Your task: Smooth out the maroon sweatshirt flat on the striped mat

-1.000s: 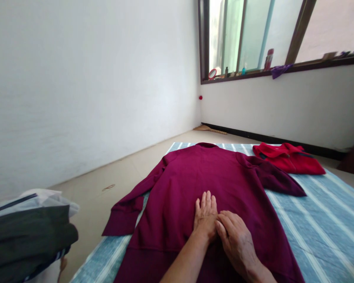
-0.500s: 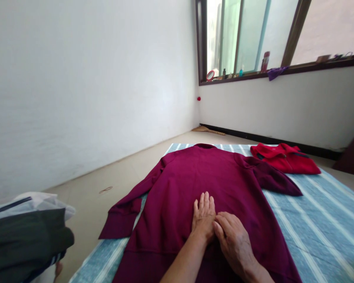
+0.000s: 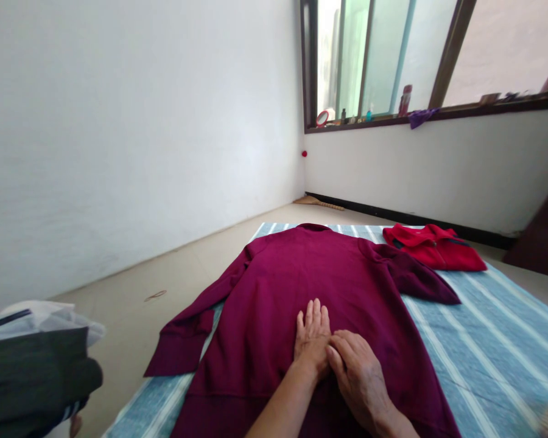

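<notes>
A maroon long-sleeved top (image 3: 296, 274) lies spread out, its collar at the far end and its hem close to me. Flat on the middle of its lower body rests my left hand (image 3: 313, 337), fingers stretched forward. My right hand (image 3: 356, 371) is closed, its curled fingers and thumb against the edge of my left wrist. The top's left sleeve reaches out towards the floor side, while the right sleeve is bent outward. Beneath the top is a blue-and-white striped cloth (image 3: 479, 328).
A folded red garment (image 3: 438, 246) sits at the far right of the cloth. On the left, dark green and white clothes (image 3: 31, 371) are piled up. A broom (image 3: 317, 201) lies by the far wall, and a thin loop (image 3: 155, 296) is on the floor (image 3: 187, 261).
My view has shifted slightly to the right, so things appear a little further left. Both hands keep the same pose on the top.
</notes>
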Motion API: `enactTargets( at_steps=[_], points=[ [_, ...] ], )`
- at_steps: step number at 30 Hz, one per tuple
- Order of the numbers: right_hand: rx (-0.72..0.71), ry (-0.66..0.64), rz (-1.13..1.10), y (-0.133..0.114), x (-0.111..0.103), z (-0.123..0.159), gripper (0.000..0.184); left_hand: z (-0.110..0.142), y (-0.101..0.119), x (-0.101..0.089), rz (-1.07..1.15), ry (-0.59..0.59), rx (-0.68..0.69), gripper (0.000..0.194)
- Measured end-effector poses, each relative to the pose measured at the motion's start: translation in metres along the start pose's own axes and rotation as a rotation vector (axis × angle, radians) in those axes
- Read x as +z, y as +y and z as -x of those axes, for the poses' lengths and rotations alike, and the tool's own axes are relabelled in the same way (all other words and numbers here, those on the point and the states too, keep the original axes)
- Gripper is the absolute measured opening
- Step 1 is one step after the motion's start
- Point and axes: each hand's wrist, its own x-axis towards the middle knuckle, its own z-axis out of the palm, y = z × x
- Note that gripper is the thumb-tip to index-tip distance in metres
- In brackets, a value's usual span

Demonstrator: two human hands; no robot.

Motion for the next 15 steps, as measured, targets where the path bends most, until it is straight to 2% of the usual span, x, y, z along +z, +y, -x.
enactTargets(
  at_steps=[5, 8, 11, 15],
  points=[
    [-0.022, 0.005, 0.023, 0.000, -0.002, 0.000, 0.019, 0.004, -0.004, -0.022, 0.132, -0.114, 0.044, 0.067],
    [-0.022, -0.011, 0.021, 0.000, -0.006, -0.001, 0.020, 0.009, -0.007, -0.032, 0.168, -0.096, 0.027, 0.066],
    [-0.021, -0.024, 0.029, 0.000, -0.006, -0.001, 0.021, 0.017, -0.011, -0.031, 0.132, -0.056, 0.039, 0.068],
    [-0.040, -0.001, 0.034, 0.005, -0.002, 0.004, 0.021, 0.025, -0.015, -0.017, 0.112, -0.073, 0.059, 0.071]
  ],
)
